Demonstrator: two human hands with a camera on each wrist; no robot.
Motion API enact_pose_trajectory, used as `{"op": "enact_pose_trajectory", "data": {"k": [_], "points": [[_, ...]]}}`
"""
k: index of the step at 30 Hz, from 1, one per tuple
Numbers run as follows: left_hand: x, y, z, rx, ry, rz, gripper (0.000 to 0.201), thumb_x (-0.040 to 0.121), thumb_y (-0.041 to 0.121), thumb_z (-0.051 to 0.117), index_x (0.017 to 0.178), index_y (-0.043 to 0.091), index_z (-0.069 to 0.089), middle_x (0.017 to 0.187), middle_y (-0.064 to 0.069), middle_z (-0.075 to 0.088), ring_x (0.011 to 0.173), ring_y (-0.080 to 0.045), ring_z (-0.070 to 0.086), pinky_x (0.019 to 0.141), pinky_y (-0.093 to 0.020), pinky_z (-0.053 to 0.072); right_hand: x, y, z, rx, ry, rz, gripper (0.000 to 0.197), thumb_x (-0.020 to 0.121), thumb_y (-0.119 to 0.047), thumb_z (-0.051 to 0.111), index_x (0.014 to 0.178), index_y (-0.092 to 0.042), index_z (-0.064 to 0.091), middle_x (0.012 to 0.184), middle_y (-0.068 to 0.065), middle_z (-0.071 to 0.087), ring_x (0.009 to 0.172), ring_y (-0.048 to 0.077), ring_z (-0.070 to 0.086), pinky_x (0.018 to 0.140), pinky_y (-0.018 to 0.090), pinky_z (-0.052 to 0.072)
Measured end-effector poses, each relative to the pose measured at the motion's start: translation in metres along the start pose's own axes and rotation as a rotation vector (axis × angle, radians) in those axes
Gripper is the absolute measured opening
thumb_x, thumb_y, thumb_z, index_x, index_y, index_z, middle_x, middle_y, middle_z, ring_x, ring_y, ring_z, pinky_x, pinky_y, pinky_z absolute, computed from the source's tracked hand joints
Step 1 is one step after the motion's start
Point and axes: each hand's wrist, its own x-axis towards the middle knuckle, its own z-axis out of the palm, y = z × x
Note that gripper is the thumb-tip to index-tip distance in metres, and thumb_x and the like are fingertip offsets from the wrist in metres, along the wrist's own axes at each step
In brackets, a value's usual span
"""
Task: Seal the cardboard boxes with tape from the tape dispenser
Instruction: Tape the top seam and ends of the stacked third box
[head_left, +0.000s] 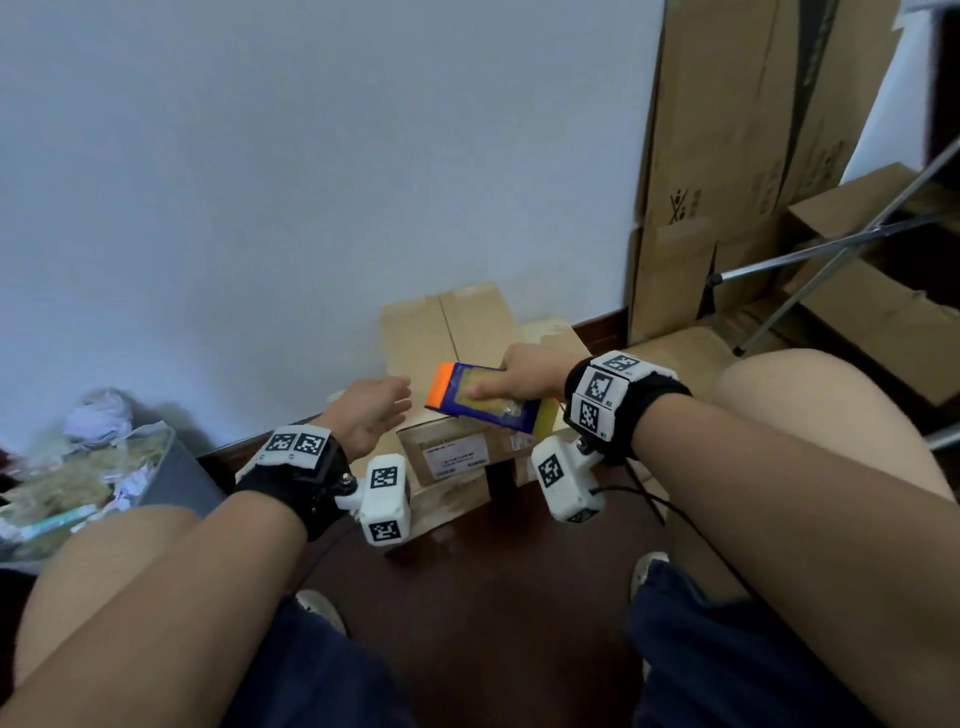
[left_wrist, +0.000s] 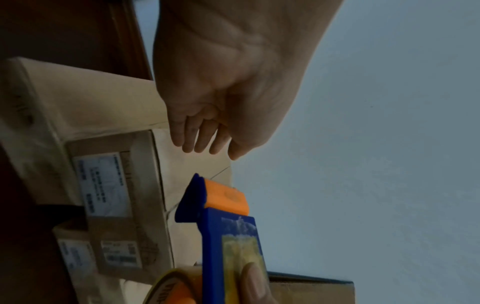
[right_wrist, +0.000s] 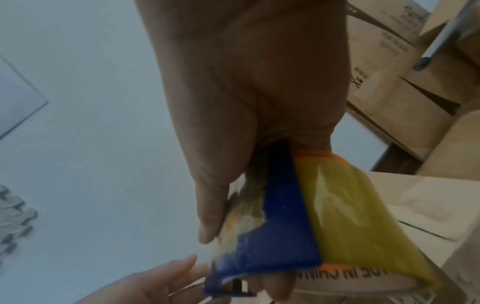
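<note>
Your right hand (head_left: 524, 376) gripped the blue tape dispenser (head_left: 485, 397), thumb flat along its top and the other fingers wrapped beneath, holding it in the air just above the small cardboard box (head_left: 452, 447) with the white label. Its orange end pointed toward your left hand (head_left: 371, 413), which hovered close beside it with fingers straight, slightly spread and holding nothing. Beyond both hands a larger closed cardboard box (head_left: 447, 325) stood against the pale wall (head_left: 311, 156), and all the boxes rested on a dark brown floor (head_left: 509, 571). Far to the right of your right hand, tall flattened cartons (head_left: 727, 156) leaned in the corner with a metal stand (head_left: 831, 244) across them; to the left of your left hand sat a grey bin (head_left: 182, 467) of crumpled waste. The dispenser was motion-blurred and its cutting edge could not be made out. Only the right wrist view showed the yellowish tape roll (right_wrist: 363, 216) and the printed lettering on its core; only the left wrist view showed a second labelled box (left_wrist: 75, 257) below the first.
</note>
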Motion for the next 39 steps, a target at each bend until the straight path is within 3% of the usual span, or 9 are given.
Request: {"op": "enact_pose_trajectory", "data": {"k": [5, 10, 13, 16, 21, 24, 29, 35, 39], "points": [[-0.019, -0.017, 0.010, -0.103, -0.079, -0.087, 0.023, 0.102, 0.028, 0.041, 0.092, 0.016, 0.058, 0.090, -0.003, 0.065, 0.082, -0.015, 0.061, 0.076, -0.025, 0.050, -0.010, -0.001, 0.012, -0.009, -0.069, -0.038, 0.063, 0.085, -0.060, 0.059, 0.102, 0.001, 0.068, 0.098, 0.014, 0.069, 0.090, 0.028, 0.066, 0.080, 0.035, 0.049], [-0.029, -0.029, 0.008, -0.098, -0.097, -0.105, 0.019, 0.098, 0.029, 0.053, 0.088, 0.016, 0.063, 0.067, 0.002, 0.070, 0.062, -0.007, 0.066, 0.057, -0.020, 0.054, -0.007, 0.010, 0.031, 0.062, -0.104, -0.044, 0.064, 0.082, -0.063, 0.060, 0.100, -0.003, 0.069, 0.098, 0.013, 0.071, 0.089, 0.025, 0.068, 0.082, 0.036, 0.053], [-0.029, -0.027, 0.006, -0.079, -0.109, -0.098, 0.017, 0.094, 0.032, 0.058, 0.089, 0.016, 0.064, 0.069, 0.002, 0.071, 0.063, -0.006, 0.067, 0.055, -0.019, 0.053, -0.006, 0.012, 0.035, 0.092, -0.124, -0.037, 0.063, 0.081, -0.064, 0.060, 0.101, -0.005, 0.069, 0.098, 0.011, 0.072, 0.089, 0.024, 0.069, 0.088, 0.038, 0.052], [-0.030, -0.026, 0.005, -0.078, -0.127, -0.114, 0.017, 0.093, 0.032, 0.059, 0.089, 0.017, 0.065, 0.079, -0.002, 0.070, 0.073, -0.010, 0.064, 0.064, -0.022, 0.053, -0.005, 0.014, 0.038, 0.077, -0.160, -0.022, 0.060, 0.082, -0.062, 0.061, 0.105, -0.007, 0.070, 0.102, 0.010, 0.071, 0.092, 0.024, 0.068, 0.092, 0.039, 0.052], [-0.031, -0.029, -0.009, -0.162, -0.308, -0.229, 0.020, 0.095, 0.031, 0.056, 0.090, 0.017, 0.069, 0.082, -0.001, 0.072, 0.075, -0.011, 0.066, 0.078, -0.024, 0.054, -0.003, 0.018, 0.042, 0.110, -0.280, 0.031, 0.047, 0.084, -0.049, 0.065, 0.112, -0.011, 0.067, 0.106, 0.009, 0.070, 0.096, 0.025, 0.068, 0.094, 0.038, 0.052], [-0.032, -0.036, -0.012, -0.152, -0.303, -0.259, 0.014, 0.093, 0.025, 0.058, 0.099, 0.016, 0.068, 0.091, -0.002, 0.072, 0.079, -0.010, 0.069, 0.077, -0.022, 0.056, -0.005, 0.018, 0.044, 0.093, -0.263, 0.031, 0.060, 0.086, -0.064, 0.052, 0.113, -0.013, 0.064, 0.106, 0.008, 0.067, 0.096, 0.024, 0.065, 0.094, 0.036, 0.050], [-0.033, -0.041, -0.004, -0.081, -0.207, -0.230, 0.008, 0.093, 0.015, 0.058, 0.093, 0.014, 0.066, 0.073, 0.001, 0.073, 0.063, -0.006, 0.069, 0.061, -0.017, 0.057, -0.006, 0.014, 0.055, -0.111, -0.217, -0.003, 0.066, 0.089, -0.070, 0.037, 0.105, -0.011, 0.064, 0.101, 0.007, 0.063, 0.093, 0.023, 0.061, 0.085, 0.031, 0.045], [-0.029, -0.048, 0.000, -0.106, -0.146, -0.174, 0.012, 0.093, 0.018, 0.060, 0.085, 0.017, 0.069, 0.070, 0.004, 0.072, 0.062, -0.003, 0.067, 0.073, -0.022, 0.050, 0.005, 0.019, 0.058, -0.156, -0.166, -0.025, 0.055, 0.091, -0.066, 0.041, 0.086, -0.013, 0.057, 0.087, 0.005, 0.059, 0.084, 0.022, 0.056, 0.072, 0.028, 0.039], [-0.023, -0.053, 0.002, -0.093, -0.111, -0.128, 0.013, 0.091, 0.017, 0.062, 0.083, 0.015, 0.072, 0.071, 0.003, 0.068, 0.063, -0.005, 0.062, 0.071, -0.021, 0.052, 0.008, 0.022, 0.062, -0.177, -0.146, -0.018, 0.050, 0.091, -0.064, 0.043, 0.070, -0.020, 0.049, 0.071, -0.001, 0.051, 0.079, 0.021, 0.053, 0.061, 0.026, 0.036]]}}
